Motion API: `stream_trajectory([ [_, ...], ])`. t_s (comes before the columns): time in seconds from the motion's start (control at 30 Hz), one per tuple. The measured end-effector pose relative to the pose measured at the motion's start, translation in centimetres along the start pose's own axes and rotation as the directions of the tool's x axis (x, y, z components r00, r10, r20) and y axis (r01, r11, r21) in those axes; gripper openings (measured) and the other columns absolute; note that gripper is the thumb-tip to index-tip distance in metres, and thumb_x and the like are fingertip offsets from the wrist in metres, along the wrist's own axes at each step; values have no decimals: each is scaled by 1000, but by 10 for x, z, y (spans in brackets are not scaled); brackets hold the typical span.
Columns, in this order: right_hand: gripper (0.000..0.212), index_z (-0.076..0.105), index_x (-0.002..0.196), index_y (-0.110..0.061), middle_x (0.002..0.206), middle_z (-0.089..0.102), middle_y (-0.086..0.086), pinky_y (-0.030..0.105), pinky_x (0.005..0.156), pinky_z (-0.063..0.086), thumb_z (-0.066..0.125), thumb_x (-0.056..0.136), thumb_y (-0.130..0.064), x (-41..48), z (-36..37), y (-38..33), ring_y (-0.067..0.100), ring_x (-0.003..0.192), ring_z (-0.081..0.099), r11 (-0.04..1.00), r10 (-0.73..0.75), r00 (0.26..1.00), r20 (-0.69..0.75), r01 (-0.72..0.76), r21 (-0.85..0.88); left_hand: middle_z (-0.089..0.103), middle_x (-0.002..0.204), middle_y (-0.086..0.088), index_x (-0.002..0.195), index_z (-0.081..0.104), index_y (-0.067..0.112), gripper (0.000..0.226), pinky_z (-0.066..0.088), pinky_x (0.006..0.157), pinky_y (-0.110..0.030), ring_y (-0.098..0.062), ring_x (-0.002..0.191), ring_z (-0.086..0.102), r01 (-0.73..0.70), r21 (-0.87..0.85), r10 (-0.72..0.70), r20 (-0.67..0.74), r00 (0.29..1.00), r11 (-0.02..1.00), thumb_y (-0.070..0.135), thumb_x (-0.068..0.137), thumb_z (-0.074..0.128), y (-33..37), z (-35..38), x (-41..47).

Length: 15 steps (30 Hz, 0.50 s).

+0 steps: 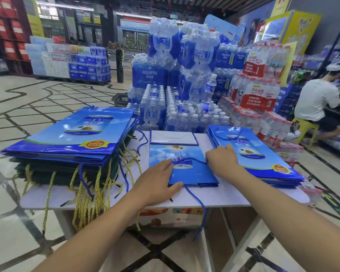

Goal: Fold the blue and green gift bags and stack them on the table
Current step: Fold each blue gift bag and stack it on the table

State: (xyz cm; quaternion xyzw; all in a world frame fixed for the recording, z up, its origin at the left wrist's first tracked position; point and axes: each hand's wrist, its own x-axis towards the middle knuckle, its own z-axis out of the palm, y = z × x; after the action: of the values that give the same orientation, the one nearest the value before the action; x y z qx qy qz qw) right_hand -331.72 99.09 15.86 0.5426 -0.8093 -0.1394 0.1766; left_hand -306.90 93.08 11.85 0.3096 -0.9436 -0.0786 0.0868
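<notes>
Reaching in from the near edge with two bare forearms over a white table (234, 193). Pressing down with the left hand (157, 181), fingers straight and spread flat on the near left part of a blue gift bag (188, 171), thumb lying along its near edge. Pinching with the right hand (222, 160), fingers curled at the bag's right side, on the blue cord handle (194, 159) running across the printed face. Bag flat at the middle of the table, its white-lined bottom flap (174, 137) folded back at the far end. Trailing off the near table edge and hanging down, a second blue cord (204, 213). On the left of the table, apart from the bag, a tall left stack: flat blue bags (67, 134) on top, dark green bags (67, 170) beneath, yellow cords (82, 203) spilling over the edge. Just beside the right hand, a lower right stack (259, 154) of flat blue bags. Under the table, a printed cardboard box (165, 214). Beyond the table, shrink-wrapped packs of bottled water (165, 75), a black basket (121, 99) on the tiled floor, and at far right a seated person in a white shirt (316, 103) on a yellow stool (304, 126).
</notes>
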Motion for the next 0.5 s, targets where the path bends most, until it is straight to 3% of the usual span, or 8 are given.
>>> stream_trajectory([
  [0.07, 19, 63, 107, -22, 99, 68, 1, 40, 85, 36, 47, 97, -20, 1, -7, 1, 25, 99, 58, 989, 21, 1000, 2, -21, 147, 7, 172, 9, 165, 19, 23, 85, 18, 127, -35, -12, 158, 10, -24, 8, 24, 1, 1000, 1000, 74, 99, 31, 0, 0, 0],
  [0.1, 16, 60, 105, -21, 98, 69, 1, 39, 82, 41, 46, 98, -23, 1, -13, 2, 24, 95, 61, 939, 42, 999, 13, -44, 341, 9, 172, 10, 164, 20, 28, 82, 18, 127, -35, -12, 157, 12, -39, 5, 39, -2, 999, 999, 74, 98, 31, -1, 0, 0],
  [0.17, 10, 57, 102, -20, 89, 73, -3, 37, 73, 50, 47, 100, -24, -1, -27, -2, 19, 82, 64, 679, 42, 993, 110, -110, 726, 12, 172, 11, 162, 22, 38, 74, 19, 126, -38, -14, 157, 14, -60, 1, 60, -5, 998, 998, 74, 98, 32, -2, 1, 1],
  [0.23, 9, 60, 102, -18, 82, 76, -2, 34, 67, 53, 52, 101, -22, -5, -35, -8, 15, 70, 63, 482, -19, 986, 166, -137, 865, 14, 172, 10, 160, 25, 43, 69, 20, 126, -39, -15, 157, 14, -63, 16, 63, 14, 998, 998, 73, 99, 30, -3, 1, 1],
  [0.3, 9, 65, 104, -19, 85, 77, -1, 26, 63, 52, 57, 101, -22, -9, -33, -12, 12, 66, 64, 497, -113, 978, 175, -97, 863, 14, 172, 9, 160, 26, 43, 67, 18, 127, -40, -15, 158, 12, -60, 32, 58, 36, 998, 998, 73, 100, 28, -2, 1, 2],
  [0.37, 10, 69, 107, -24, 92, 77, -4, 28, 72, 54, 63, 99, -28, -13, -24, -12, 11, 74, 68, 531, -174, 968, 181, -63, 845, 12, 172, 9, 160, 25, 43, 67, 16, 127, -40, -16, 158, 11, -62, 40, 60, 47, 997, 997, 73, 100, 26, -2, 1, 2],
  [0.43, 18, 68, 115, -27, 101, 73, -6, 31, 82, 53, 66, 98, -35, -15, -16, -8, 12, 85, 67, 557, -162, 973, 165, -48, 829, 12, 172, 12, 161, 24, 42, 67, 13, 128, -40, -15, 158, 8, -77, 45, 75, 49, 996, 996, 72, 101, 24, -3, 2, 3],
  [0.5, 20, 69, 112, -25, 103, 68, -4, 28, 76, 48, 68, 97, -38, -19, -13, -7, 9, 86, 61, 602, -106, 987, 124, -36, 798, 13, 171, 15, 161, 23, 42, 66, 12, 128, -41, -14, 159, 7, -87, 35, 85, 47, 995, 996, 71, 102, 23, -3, 3, 2],
])
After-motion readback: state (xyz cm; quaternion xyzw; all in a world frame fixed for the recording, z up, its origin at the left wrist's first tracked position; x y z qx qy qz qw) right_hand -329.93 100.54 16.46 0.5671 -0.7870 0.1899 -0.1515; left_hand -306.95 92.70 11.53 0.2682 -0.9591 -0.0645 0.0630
